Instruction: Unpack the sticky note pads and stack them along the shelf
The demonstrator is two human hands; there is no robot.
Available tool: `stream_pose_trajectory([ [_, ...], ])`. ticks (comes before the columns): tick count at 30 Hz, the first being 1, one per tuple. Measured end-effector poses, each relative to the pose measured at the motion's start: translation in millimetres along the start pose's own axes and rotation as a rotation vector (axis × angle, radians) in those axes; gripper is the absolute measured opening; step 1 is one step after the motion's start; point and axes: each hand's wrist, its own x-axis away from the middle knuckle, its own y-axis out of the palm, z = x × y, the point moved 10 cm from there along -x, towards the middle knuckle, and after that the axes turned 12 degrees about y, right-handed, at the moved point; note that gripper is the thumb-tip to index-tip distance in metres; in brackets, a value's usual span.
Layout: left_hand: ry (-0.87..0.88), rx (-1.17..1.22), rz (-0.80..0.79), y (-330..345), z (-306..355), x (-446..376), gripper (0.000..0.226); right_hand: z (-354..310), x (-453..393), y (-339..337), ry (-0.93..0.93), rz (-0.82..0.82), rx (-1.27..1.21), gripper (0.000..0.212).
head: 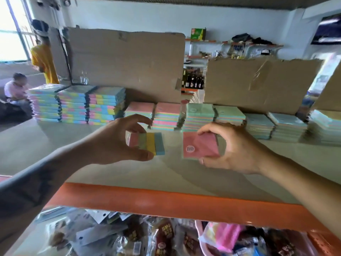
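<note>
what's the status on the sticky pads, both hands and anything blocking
Left hand grips striped multicolour pad. Right hand grips pink pad. Both held over the shelf, stacks behind. Nothing blocking.

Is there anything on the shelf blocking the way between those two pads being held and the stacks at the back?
Nothing visible does. The left hand holds a striped pad and the right hand a pink pad above a bare stretch of shelf. The stacks stand right behind them, with only open surface between.
</note>
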Motion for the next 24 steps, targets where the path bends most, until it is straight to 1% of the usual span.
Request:
stream_pose_trajectory([
  [7,0.030,0.038,-0.050,-37,-53,13,0.094,-49,-23,43,0.082,-0.010,0.014,0.067],
  [11,0.038,0.010,-0.072,-51,-61,17,0.098,-72,-35,58,0.099,-0.042,0.028,0.065],
  [15,0.033,0.003,-0.041,-66,-66,24,0.088,-91,-43,70,0.077,-0.052,0.051,0.064],
  [18,0.004,-0.003,-0.027,-69,-71,31,0.085,-96,-44,79,0.059,-0.070,0.038,0.059],
  [20,-0.011,-0.001,-0.023,-68,-71,35,0.089,-96,-43,81,0.055,-0.080,0.037,0.057],
  [22,-0.016,-0.002,-0.029,-65,-68,36,0.092,-94,-42,83,0.057,-0.097,0.044,0.058],
  [24,-0.010,-0.008,-0.021,-65,-64,35,0.089,-93,-42,85,0.062,-0.122,0.063,0.062],
])
